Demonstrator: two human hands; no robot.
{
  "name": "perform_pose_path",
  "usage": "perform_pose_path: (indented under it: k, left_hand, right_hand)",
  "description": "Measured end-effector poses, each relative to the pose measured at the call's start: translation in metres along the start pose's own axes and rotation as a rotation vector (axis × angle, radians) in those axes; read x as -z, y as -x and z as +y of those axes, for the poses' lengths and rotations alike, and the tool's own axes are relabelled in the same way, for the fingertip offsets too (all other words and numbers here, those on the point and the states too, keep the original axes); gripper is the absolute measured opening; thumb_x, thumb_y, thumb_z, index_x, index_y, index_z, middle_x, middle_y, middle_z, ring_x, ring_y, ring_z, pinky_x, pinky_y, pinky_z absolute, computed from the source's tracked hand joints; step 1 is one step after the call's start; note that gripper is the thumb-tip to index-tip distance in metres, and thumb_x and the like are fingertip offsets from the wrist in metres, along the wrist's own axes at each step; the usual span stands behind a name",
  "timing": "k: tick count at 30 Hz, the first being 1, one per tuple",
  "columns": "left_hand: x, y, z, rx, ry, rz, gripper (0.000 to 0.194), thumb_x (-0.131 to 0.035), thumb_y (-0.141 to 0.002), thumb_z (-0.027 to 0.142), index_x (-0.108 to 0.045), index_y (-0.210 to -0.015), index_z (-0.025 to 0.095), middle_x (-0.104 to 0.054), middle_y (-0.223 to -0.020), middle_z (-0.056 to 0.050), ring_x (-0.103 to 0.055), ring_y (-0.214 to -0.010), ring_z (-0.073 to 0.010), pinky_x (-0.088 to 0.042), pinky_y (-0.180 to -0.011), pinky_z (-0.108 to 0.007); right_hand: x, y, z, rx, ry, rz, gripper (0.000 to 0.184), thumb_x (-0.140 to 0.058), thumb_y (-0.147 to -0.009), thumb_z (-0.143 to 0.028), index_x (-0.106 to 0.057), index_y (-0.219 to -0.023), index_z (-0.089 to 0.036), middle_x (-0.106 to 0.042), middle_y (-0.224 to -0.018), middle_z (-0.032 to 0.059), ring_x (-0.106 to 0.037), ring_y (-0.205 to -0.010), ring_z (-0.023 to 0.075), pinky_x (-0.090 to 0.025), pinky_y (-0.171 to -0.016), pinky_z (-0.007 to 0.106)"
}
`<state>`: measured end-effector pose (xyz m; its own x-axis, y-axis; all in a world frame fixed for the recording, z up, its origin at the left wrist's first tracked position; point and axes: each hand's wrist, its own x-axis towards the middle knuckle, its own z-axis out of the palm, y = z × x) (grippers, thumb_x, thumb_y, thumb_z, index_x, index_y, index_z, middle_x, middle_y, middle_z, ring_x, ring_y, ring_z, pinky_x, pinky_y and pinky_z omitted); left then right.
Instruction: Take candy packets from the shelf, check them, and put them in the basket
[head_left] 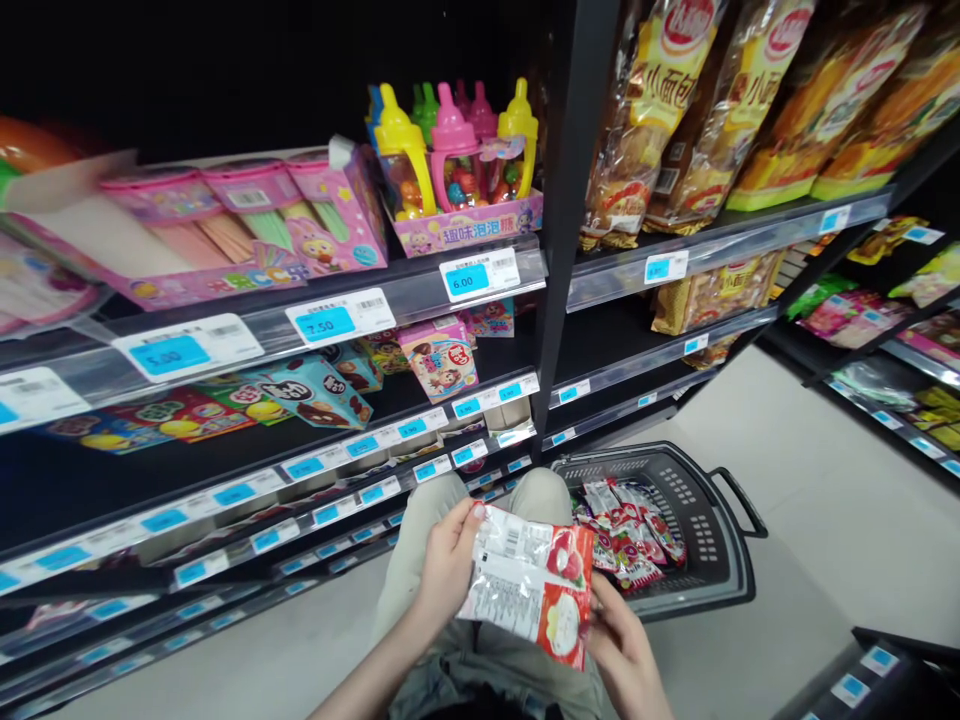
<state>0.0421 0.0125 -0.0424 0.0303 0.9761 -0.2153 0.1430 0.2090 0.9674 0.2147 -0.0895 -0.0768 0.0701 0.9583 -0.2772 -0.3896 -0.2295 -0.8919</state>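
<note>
A red and white snack packet (534, 582) is held low in the middle of the view, over my lap, its printed back turned up. My left hand (448, 562) grips its left edge, thumb on top. My right hand (624, 648) holds its lower right corner from beneath. Just beyond the packet a dark grey shopping basket (705, 520) stands on the floor, with several similar red packets (628, 535) lying inside it.
Black store shelves (420, 290) run along the left with blue price tags, pink candy boxes (247, 225) and bottle-shaped candy toys (454, 150). Bags of bread (675, 110) fill the upper right shelf. More shelves line the right side, with pale floor (810, 520) between.
</note>
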Motion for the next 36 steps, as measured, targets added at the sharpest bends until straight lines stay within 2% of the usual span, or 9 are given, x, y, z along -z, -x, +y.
perform_pose_path:
  k: [2, 6, 14, 20, 23, 29, 32, 36]
  left_hand:
    - [0.000, 0.003, 0.002, 0.001, -0.007, 0.006, 0.034, -0.042, -0.079, 0.042, -0.036, -0.057, 0.017, -0.035, -0.052, 0.005, -0.031, -0.050, -0.0086, -0.027, -0.045, -0.018]
    - [0.000, 0.006, 0.000, 0.015, -0.003, 0.001, 0.033, -0.042, -0.079, 0.042, -0.036, -0.058, 0.017, -0.035, -0.053, 0.005, -0.032, -0.050, -0.0088, -0.027, -0.046, -0.019]
    - [-0.002, 0.006, -0.006, 0.013, -0.041, -0.004, 0.033, -0.041, -0.079, 0.042, -0.038, -0.059, 0.017, -0.036, -0.053, 0.005, -0.033, -0.051, -0.0094, -0.027, -0.046, -0.019]
    - [-0.002, 0.001, -0.006, 0.031, -0.025, -0.005, 0.033, -0.040, -0.079, 0.044, -0.040, -0.060, 0.017, -0.039, -0.054, 0.004, -0.035, -0.051, -0.0101, -0.029, -0.047, -0.020]
    - [-0.002, 0.000, -0.007, 0.025, -0.032, -0.017, 0.033, -0.040, -0.080, 0.044, -0.041, -0.061, 0.017, -0.040, -0.054, 0.003, -0.036, -0.051, -0.0104, -0.029, -0.047, -0.020]
    - [-0.006, 0.004, -0.011, 0.013, -0.011, -0.028, 0.032, -0.039, -0.081, 0.043, -0.042, -0.063, 0.017, -0.039, -0.056, 0.004, -0.036, -0.052, -0.0102, -0.030, -0.048, -0.020]
    - [-0.009, 0.006, -0.010, 0.005, -0.020, -0.036, 0.031, -0.040, -0.081, 0.042, -0.043, -0.063, 0.017, -0.041, -0.057, 0.004, -0.038, -0.054, -0.0106, -0.031, -0.050, -0.020]
    - [-0.012, 0.007, -0.010, 0.010, -0.022, -0.029, 0.030, -0.042, -0.080, 0.041, -0.045, -0.064, 0.016, -0.041, -0.058, 0.003, -0.039, -0.055, -0.0110, -0.032, -0.050, -0.020]
  right_hand:
    - [-0.001, 0.000, -0.005, 0.029, 0.069, -0.019, 0.032, -0.060, -0.072, -0.034, -0.061, -0.102, -0.023, -0.065, -0.098, 0.0057, -0.059, -0.088, 0.0229, -0.045, -0.078, 0.032]
    - [-0.005, 0.000, -0.009, 0.068, 0.164, 0.038, 0.027, -0.055, -0.075, -0.035, -0.064, -0.096, -0.020, -0.066, -0.093, 0.0073, -0.059, -0.084, 0.0228, -0.046, -0.075, 0.031]
    - [-0.009, 0.003, -0.007, 0.059, 0.096, 0.122, 0.024, -0.055, -0.075, -0.036, -0.066, -0.088, -0.019, -0.067, -0.078, 0.0067, -0.060, -0.071, 0.0205, -0.047, -0.064, 0.028]
    - [-0.017, 0.007, -0.016, 0.077, -0.018, 0.080, 0.021, -0.061, -0.070, -0.034, -0.065, -0.086, -0.021, -0.068, -0.077, 0.0054, -0.060, -0.066, 0.0185, -0.047, -0.063, 0.026]
    - [-0.021, 0.009, -0.020, 0.053, -0.025, 0.135, 0.018, -0.063, -0.068, -0.033, -0.065, -0.080, -0.020, -0.067, -0.070, 0.0045, -0.060, -0.064, 0.0178, -0.046, -0.059, 0.024]
    - [-0.024, 0.011, -0.018, 0.032, -0.077, 0.222, 0.020, -0.065, -0.066, -0.036, -0.066, -0.074, -0.018, -0.066, -0.066, 0.0058, -0.059, -0.060, 0.0190, -0.046, -0.057, 0.028]
    - [-0.024, 0.012, -0.017, 0.054, -0.059, 0.221, 0.019, -0.064, -0.067, -0.036, -0.065, -0.074, -0.018, -0.065, -0.064, 0.0051, -0.058, -0.059, 0.0180, -0.046, -0.056, 0.027]
    - [-0.023, 0.013, -0.018, 0.117, 0.080, 0.238, 0.021, -0.060, -0.069, -0.038, -0.063, -0.069, -0.017, -0.061, -0.058, 0.0037, -0.054, -0.053, 0.0163, -0.045, -0.051, 0.025]
